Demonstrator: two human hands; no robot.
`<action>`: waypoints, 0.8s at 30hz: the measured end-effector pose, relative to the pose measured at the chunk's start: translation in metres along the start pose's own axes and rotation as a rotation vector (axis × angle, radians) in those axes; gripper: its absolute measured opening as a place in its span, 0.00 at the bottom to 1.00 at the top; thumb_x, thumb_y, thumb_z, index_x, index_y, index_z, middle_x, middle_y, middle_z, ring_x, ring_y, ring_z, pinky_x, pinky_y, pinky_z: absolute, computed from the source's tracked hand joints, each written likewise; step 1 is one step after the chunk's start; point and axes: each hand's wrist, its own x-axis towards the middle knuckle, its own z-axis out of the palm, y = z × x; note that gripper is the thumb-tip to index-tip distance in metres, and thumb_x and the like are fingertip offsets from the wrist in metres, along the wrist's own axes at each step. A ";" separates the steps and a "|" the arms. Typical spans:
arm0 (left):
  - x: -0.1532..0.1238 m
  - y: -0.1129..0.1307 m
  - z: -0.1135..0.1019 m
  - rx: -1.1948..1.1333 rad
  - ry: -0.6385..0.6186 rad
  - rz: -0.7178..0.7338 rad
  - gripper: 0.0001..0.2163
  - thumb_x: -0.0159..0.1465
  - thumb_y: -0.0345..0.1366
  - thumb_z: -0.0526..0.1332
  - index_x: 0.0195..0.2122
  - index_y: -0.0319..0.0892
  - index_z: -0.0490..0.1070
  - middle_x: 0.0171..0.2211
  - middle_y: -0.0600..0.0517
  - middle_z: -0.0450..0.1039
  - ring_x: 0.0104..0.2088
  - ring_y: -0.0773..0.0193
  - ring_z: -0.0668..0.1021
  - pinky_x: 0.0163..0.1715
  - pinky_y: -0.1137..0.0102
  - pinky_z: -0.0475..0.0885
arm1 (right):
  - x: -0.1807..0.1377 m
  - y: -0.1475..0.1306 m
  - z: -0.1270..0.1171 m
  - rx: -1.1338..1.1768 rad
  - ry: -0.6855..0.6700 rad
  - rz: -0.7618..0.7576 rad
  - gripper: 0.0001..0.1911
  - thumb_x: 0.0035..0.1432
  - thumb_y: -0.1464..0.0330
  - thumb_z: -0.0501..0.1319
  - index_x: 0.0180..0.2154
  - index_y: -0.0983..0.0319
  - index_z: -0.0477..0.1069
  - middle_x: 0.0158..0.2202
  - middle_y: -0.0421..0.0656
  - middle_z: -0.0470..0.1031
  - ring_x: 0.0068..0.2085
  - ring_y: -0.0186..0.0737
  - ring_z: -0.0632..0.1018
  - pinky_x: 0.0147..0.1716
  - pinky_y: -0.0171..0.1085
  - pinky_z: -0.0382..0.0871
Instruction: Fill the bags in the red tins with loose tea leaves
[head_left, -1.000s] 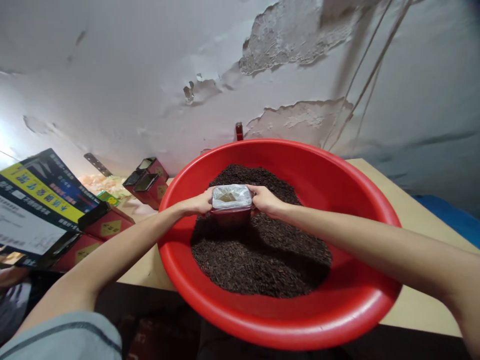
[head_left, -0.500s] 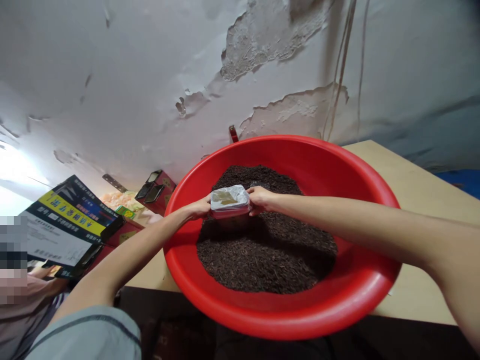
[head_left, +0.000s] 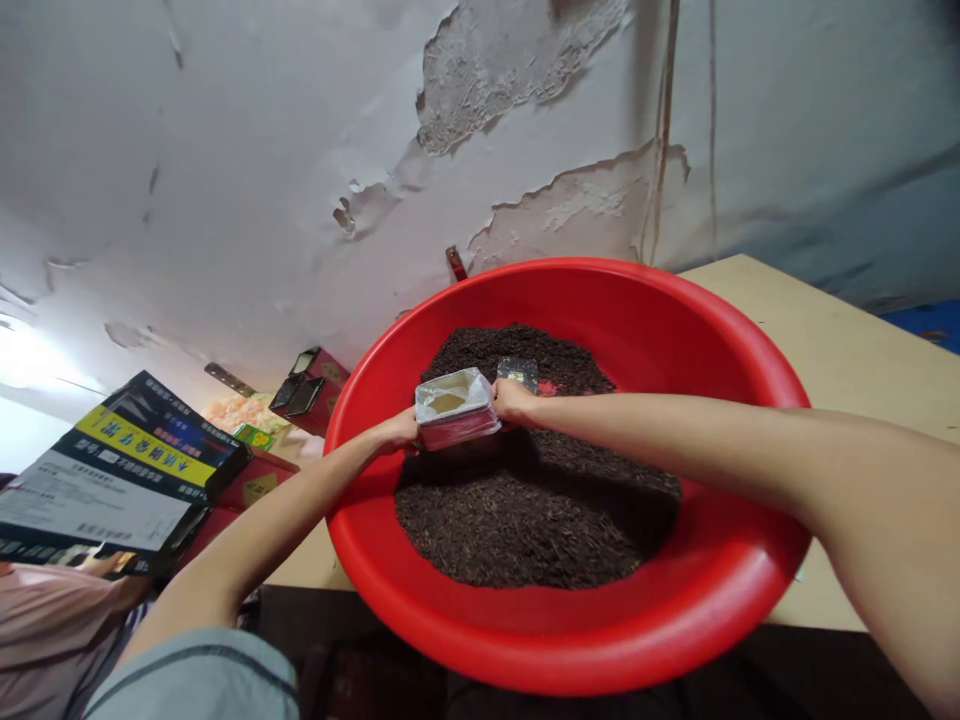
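Observation:
Over the middle of a wide red plastic basin (head_left: 600, 640) I hold a small reddish box (head_left: 459, 427) with a clear plastic bag folded over its rim. Yellowish-brown shows inside its open top. My left hand (head_left: 397, 430) grips the box's left end. At the right end, the fingers of my right hand (head_left: 514, 400) close on its edge. Just behind my right hand is a dark square piece (head_left: 517, 374) with a pale pattern; whether it joins the box I cannot tell. Dark, loose, tea-like leaves (head_left: 540, 530) lie heaped in the basin beneath.
The basin stands on a pale wooden table (head_left: 757, 300) against a peeling wall (head_left: 300, 120). Left of it are a dark carton with a yellow stripe (head_left: 124, 460), open red boxes (head_left: 309, 385) and a small green pack (head_left: 253, 437). Another person's pink sleeve (head_left: 60, 620) shows lower left.
The box has tipped so more of its reddish front shows, and it sits slightly further left. The dark square piece behind my right hand has come into view. The camera has shifted slightly.

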 end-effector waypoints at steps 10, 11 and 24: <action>-0.010 -0.008 -0.003 -0.037 -0.199 -0.211 0.15 0.51 0.24 0.65 0.40 0.39 0.72 0.32 0.47 0.78 0.28 0.60 0.81 0.24 0.71 0.74 | -0.018 -0.011 -0.013 -0.120 -0.220 0.109 0.13 0.64 0.71 0.63 0.49 0.68 0.69 0.33 0.48 0.78 0.26 0.37 0.78 0.28 0.37 0.78; -0.012 -0.005 -0.013 -0.107 -0.201 -0.199 0.16 0.51 0.25 0.64 0.42 0.39 0.71 0.35 0.46 0.79 0.31 0.59 0.83 0.25 0.71 0.76 | -0.019 -0.015 -0.017 -0.102 -0.310 0.152 0.08 0.64 0.72 0.61 0.45 0.69 0.71 0.30 0.46 0.78 0.25 0.37 0.78 0.29 0.39 0.79; 0.007 -0.011 0.000 -0.150 -0.165 -0.153 0.07 0.53 0.26 0.64 0.33 0.40 0.70 0.18 0.60 0.63 0.19 0.73 0.65 0.21 0.78 0.67 | -0.019 -0.006 -0.003 0.025 -0.308 0.139 0.05 0.59 0.80 0.63 0.36 0.67 0.72 0.20 0.37 0.73 0.18 0.29 0.70 0.31 0.43 0.82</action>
